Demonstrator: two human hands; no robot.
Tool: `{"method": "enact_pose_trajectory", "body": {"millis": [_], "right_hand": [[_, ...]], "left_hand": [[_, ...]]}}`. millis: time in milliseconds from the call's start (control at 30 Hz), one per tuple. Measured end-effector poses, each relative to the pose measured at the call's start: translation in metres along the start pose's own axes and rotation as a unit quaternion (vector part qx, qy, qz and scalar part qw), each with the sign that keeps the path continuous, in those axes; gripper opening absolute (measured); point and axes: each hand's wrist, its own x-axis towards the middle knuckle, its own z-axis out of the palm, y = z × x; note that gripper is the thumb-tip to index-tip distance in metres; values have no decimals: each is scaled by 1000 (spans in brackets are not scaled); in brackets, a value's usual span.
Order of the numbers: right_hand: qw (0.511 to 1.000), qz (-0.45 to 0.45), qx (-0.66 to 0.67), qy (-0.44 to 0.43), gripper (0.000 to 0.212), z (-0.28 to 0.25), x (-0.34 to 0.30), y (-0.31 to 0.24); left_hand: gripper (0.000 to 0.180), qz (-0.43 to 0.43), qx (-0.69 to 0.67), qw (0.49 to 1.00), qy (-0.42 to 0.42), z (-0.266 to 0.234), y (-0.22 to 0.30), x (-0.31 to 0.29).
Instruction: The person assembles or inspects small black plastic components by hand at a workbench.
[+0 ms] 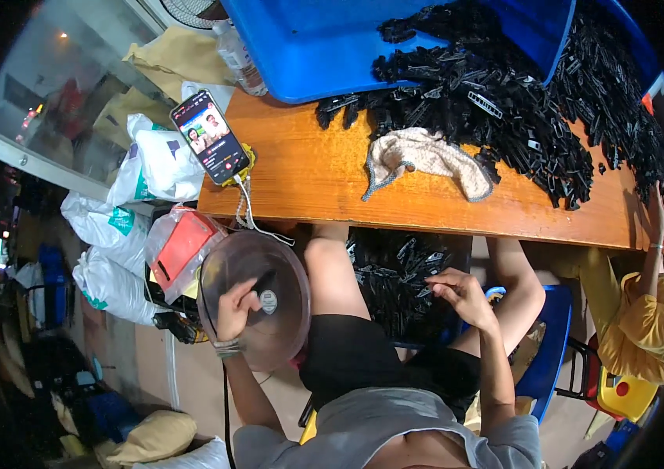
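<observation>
My left hand (234, 309) is over a clear round basin (291, 332) beside my left thigh, fingers apart and slightly blurred. Just beyond its fingertips is a small dark piece (266, 281); I cannot tell whether it lies in the basin or is in the air. My right hand (465, 298) is above my right thigh, thumb and finger pinched on what looks like a small black clip, mostly hidden by the fingers. Between my legs, below the table edge, sits a heap of black clips (398, 285).
On the wooden table (293, 156) lie a large pile of black clips (465, 102), a blue tub (308, 47), a crumpled cloth (426, 160) and a propped phone (211, 137) with a cable. White bags (117, 285) stand left. At right, another person's hands (660, 211) touch the pile.
</observation>
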Motion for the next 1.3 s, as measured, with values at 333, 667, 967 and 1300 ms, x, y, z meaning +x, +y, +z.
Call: {"method": "enact_pose_trajectory", "body": {"millis": [333, 667, 967, 1300], "right_hand": [[993, 25, 45, 103, 18, -36, -9, 4], [779, -163, -317, 515, 14, -139, 73, 4], [823, -35, -293, 486, 12, -187, 131, 10], [901, -46, -219, 371, 16, -164, 118, 5]], "left_hand": [[21, 258, 41, 965, -24, 130, 153, 52], [18, 495, 386, 778, 6, 261, 203, 64], [27, 463, 132, 873, -79, 307, 193, 76], [34, 472, 154, 866, -62, 286, 191, 120]]}}
